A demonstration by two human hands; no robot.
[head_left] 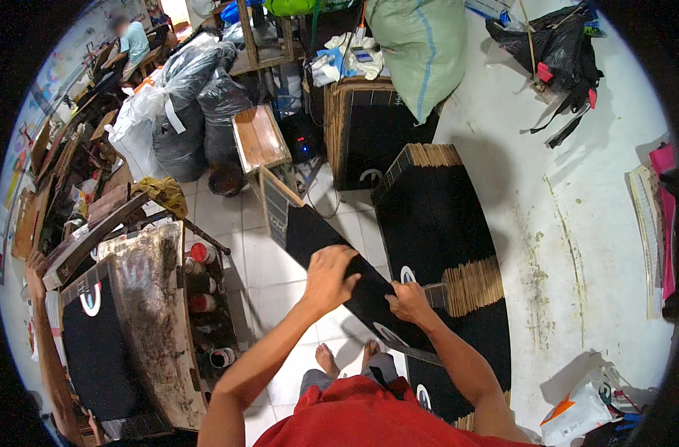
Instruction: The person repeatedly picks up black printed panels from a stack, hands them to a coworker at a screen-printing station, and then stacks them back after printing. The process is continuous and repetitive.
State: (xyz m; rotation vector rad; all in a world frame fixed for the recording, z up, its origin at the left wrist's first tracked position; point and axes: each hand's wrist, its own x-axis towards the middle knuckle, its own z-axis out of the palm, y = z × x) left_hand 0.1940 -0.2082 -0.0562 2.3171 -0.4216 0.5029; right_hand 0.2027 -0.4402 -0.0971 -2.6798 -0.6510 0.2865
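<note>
A long black cardboard panel point(310, 231) with a tan edge and pale printing slants across the middle, in front of my body. My left hand point(330, 277) lies over its upper part, fingers bent around the far edge. Lower on the same panel, my right hand point(410, 301) grips the right edge, thumb towards the top. Whether it is one panel or several together, I cannot tell. Just right of it, stacks of similar black panels point(436, 216) with tan fanned edges point(473, 287) rest along the wall.
At left, a co-worker's hand point(36, 274) holds a wooden frame point(94, 242) above a stained board point(146, 298) and a black panel point(94, 335). Red-lidded jars point(202, 253) line the table side. A wooden box point(261, 138), stuffed bags point(183, 119) and a green sack point(421, 52) stand ahead.
</note>
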